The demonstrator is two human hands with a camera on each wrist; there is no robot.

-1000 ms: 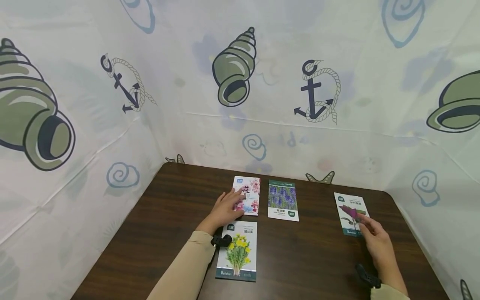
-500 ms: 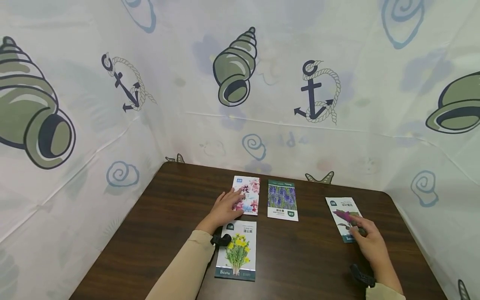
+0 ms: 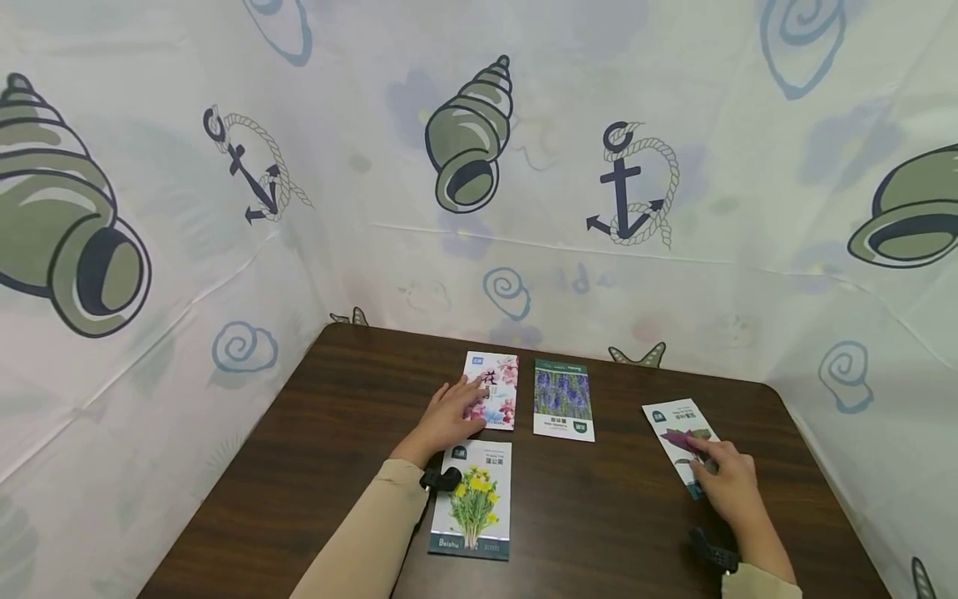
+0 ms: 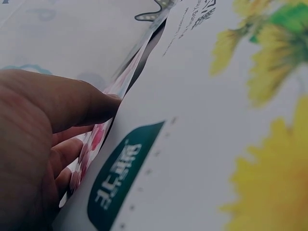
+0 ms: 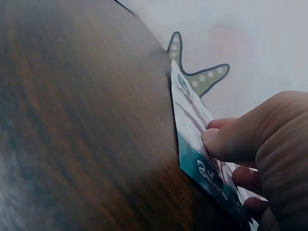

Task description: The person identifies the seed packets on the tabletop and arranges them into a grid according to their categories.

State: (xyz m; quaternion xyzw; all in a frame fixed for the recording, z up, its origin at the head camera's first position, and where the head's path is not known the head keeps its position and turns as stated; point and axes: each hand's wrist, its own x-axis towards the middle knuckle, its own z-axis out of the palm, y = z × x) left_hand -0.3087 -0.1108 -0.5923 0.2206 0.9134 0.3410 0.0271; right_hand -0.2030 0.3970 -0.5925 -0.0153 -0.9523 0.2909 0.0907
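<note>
My left hand (image 3: 445,420) lies on a pink-flowered seed packet (image 3: 501,378), fingers spread over its left part. Under that wrist is a larger packet with yellow flowers (image 3: 475,499), which fills much of the left wrist view. To the right, the thumb and fingertips of my right hand (image 3: 729,482) press on the face of a white packet with a purple flower (image 3: 677,416). This packet lies slanted, its lower end partly hidden by the hand. In the right wrist view its teal band (image 5: 197,168) shows beside the thumb.
A packet with purple flower spikes (image 3: 563,399) lies just right of the pink one. All rest on a dark wood-grain table (image 3: 599,524). A pale patterned cloth (image 3: 554,291) stands behind the table and along its sides.
My right hand has slid the purple-flower packet left and slightly toward me, and the packet has turned so its top points more to the left. The left hand stays where it was.
</note>
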